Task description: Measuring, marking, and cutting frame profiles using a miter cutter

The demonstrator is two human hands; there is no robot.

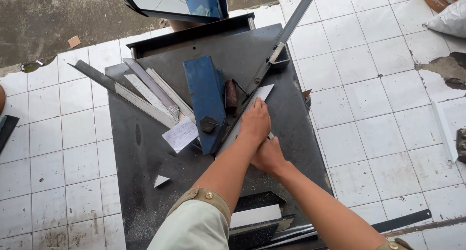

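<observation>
My left hand (256, 120) lies flat, fingers (258, 105) pressing the pale metal strip (262, 92) on the dark tabletop (141, 148). My right hand (268, 155) is under the left wrist; its grip I cannot tell. The blue cutter block (206, 99) stands just beside the strip.

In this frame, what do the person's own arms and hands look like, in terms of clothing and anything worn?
Both hands are bare: the left hand and right hand show no gloves, rings or watch. The forearms are uncovered. The left arm has a pale greenish short sleeve ending in an olive-tan cuff band with a small round brass-coloured button. A similar tan cuff with a button shows at the right arm's edge.
</observation>
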